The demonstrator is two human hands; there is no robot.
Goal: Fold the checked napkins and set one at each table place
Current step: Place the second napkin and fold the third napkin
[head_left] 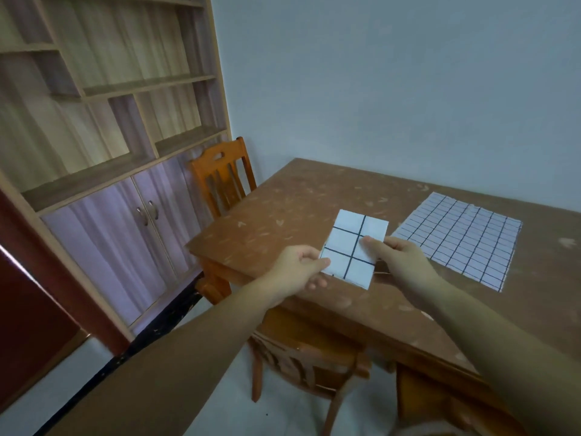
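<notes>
While both hands, left hand [301,265] and right hand [397,254], pinch the folded napkin [353,248], placing looks next: lower it flat onto the bench [283,209]

Folded napkin [353,248] over near-left part of surface [283,196], pinched at both sides: left grip [298,269] on its left edge, right grip [397,256] on its right. Unfolded checked napkin [459,237] flat on surface, just to the right. Far chair [221,177] at surface's left end.
</notes>
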